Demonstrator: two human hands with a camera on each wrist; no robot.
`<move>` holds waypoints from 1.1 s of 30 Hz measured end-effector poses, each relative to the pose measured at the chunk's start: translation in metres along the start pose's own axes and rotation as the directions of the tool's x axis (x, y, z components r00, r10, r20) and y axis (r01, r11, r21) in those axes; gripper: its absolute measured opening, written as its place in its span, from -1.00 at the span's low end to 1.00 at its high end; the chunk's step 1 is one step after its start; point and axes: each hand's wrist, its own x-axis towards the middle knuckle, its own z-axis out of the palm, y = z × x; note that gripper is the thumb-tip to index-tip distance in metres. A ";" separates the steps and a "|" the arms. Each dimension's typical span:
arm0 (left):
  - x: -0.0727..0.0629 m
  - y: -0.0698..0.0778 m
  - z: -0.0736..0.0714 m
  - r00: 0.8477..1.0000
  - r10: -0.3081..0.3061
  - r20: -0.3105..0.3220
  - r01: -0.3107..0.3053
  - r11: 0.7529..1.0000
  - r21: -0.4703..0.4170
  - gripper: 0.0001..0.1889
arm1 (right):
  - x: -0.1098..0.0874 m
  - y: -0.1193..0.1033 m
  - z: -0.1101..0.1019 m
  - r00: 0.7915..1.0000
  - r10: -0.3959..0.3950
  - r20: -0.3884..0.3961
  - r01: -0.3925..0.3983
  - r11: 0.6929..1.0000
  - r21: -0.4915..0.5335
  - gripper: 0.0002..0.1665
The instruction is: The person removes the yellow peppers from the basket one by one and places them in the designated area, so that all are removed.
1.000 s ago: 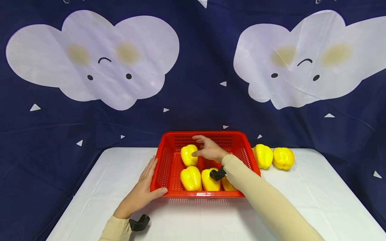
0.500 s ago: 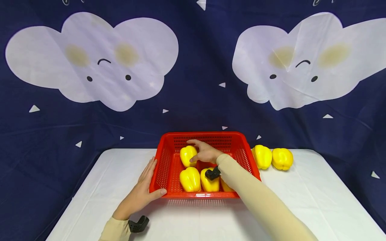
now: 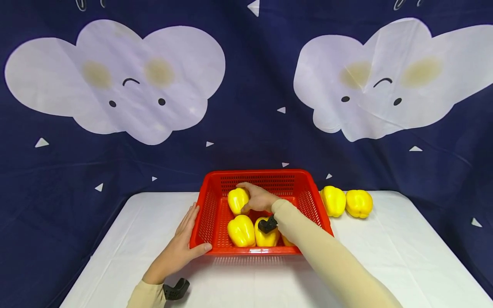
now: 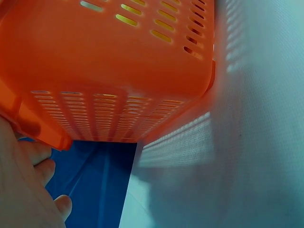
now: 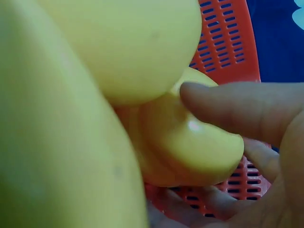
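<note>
My right hand (image 3: 257, 198) reaches into the red plastic basket (image 3: 256, 250) and holds a yellow bell pepper (image 3: 236, 201) at its back left. In the right wrist view the thumb (image 5: 228, 102) lies on one side of that pepper (image 5: 204, 147), the fingers curl on its other side. Several more yellow bell peppers, among them one (image 3: 241, 231) at front left, line the basket's near side; the right wrist partly covers them. Straight fingers of my left hand (image 3: 178, 248) rest along the basket's left side, its thumb on the front rim corner.
Two more yellow bell peppers, one (image 3: 333, 201) nearer the basket and one (image 3: 359, 203) beyond it, lie on the white-covered table (image 3: 389, 256) to the right. A dark blue cloth (image 3: 246, 107) with cloud prints hangs behind the table.
My right hand has moved left and closed around the back-left pepper; at first it hovered beside it with fingers spread. The left hand stays on the basket.
</note>
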 end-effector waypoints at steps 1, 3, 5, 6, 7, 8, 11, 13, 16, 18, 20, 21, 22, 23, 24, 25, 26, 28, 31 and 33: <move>0.000 0.000 0.000 1.000 0.000 0.000 0.000 1.000 -0.002 0.10 | 0.000 -0.001 0.001 1.000 0.000 0.000 0.000 1.000 -0.015 0.01; 0.000 0.000 0.000 1.000 -0.001 -0.001 0.001 1.000 -0.007 0.10 | 0.000 -0.002 0.002 1.000 -0.003 0.002 0.003 0.999 -0.046 0.04; 0.000 0.000 0.000 1.000 0.000 -0.002 0.000 1.000 -0.010 0.10 | 0.000 -0.003 0.003 1.000 -0.009 0.002 0.009 0.997 -0.077 0.07; 0.000 0.001 0.000 1.000 0.001 -0.003 -0.001 1.000 -0.010 0.10 | 0.001 -0.003 0.003 1.000 -0.013 0.000 0.013 0.996 -0.088 0.08; 0.000 0.001 0.000 1.000 0.002 -0.003 -0.002 1.000 -0.008 0.10 | 0.001 -0.003 0.004 1.000 -0.016 -0.002 0.016 0.995 -0.098 0.10; 0.000 0.001 0.000 1.000 0.004 -0.004 -0.004 1.000 -0.008 0.10 | 0.002 -0.003 0.005 1.000 -0.018 -0.005 0.017 0.994 -0.106 0.11; -0.001 0.001 0.000 1.000 0.012 -0.007 -0.012 1.000 -0.007 0.10 | 0.002 -0.004 0.006 1.000 -0.027 -0.015 0.025 0.989 -0.146 0.12; -0.001 0.001 0.000 1.000 0.015 -0.010 -0.016 1.000 -0.006 0.10 | 0.002 -0.004 0.007 0.999 -0.033 -0.023 0.028 0.985 -0.173 0.13; -0.001 0.000 0.000 1.000 0.020 -0.010 -0.020 1.000 -0.007 0.10 | 0.002 -0.004 0.007 0.999 -0.039 -0.028 0.033 0.981 -0.193 0.15; -0.001 0.000 0.001 1.000 0.021 -0.010 -0.021 1.000 -0.007 0.11 | 0.001 -0.005 0.007 0.999 -0.041 -0.029 0.035 0.980 -0.194 0.16; -0.001 -0.001 0.001 1.000 0.020 -0.008 -0.020 1.000 -0.008 0.11 | 0.001 -0.005 0.007 0.998 -0.047 -0.031 0.041 0.981 -0.189 0.16; -0.001 -0.001 0.001 1.000 0.019 -0.009 -0.020 1.000 -0.010 0.11 | 0.001 -0.005 0.007 0.998 -0.049 -0.033 0.042 0.982 -0.185 0.15; -0.001 -0.001 0.001 1.000 0.019 -0.009 -0.019 1.000 -0.011 0.11 | 0.001 -0.005 0.007 0.998 -0.051 -0.035 0.044 0.983 -0.179 0.15; -0.001 -0.001 0.001 1.000 0.019 -0.010 -0.019 1.000 -0.011 0.11 | 0.001 -0.005 0.007 0.998 -0.057 -0.040 0.049 0.983 -0.175 0.14; -0.001 -0.001 0.001 1.000 0.018 -0.010 -0.018 1.000 -0.011 0.11 | 0.001 -0.006 0.007 0.997 -0.064 -0.045 0.055 0.983 -0.173 0.14; -0.001 -0.001 0.001 1.000 0.017 -0.009 -0.017 1.000 -0.012 0.11 | 0.000 -0.006 0.007 0.996 -0.067 -0.051 0.057 0.984 -0.171 0.14; -0.001 -0.001 0.001 1.000 0.017 -0.009 -0.017 1.000 -0.014 0.11 | 0.000 -0.007 0.007 0.996 -0.064 -0.055 0.054 0.984 -0.168 0.14; -0.001 -0.001 0.001 1.000 0.017 -0.009 -0.017 1.000 -0.015 0.11 | -0.002 -0.009 0.008 0.996 -0.059 -0.069 0.046 0.985 -0.168 0.14; -0.001 -0.001 0.001 1.000 0.018 -0.008 -0.018 1.000 -0.013 0.11 | -0.005 -0.011 0.008 0.994 -0.048 -0.094 0.031 0.985 -0.173 0.14; -0.001 -0.001 0.001 1.000 0.017 -0.008 -0.018 1.000 -0.011 0.11 | -0.007 -0.013 0.008 0.993 -0.048 -0.105 0.030 0.985 -0.172 0.14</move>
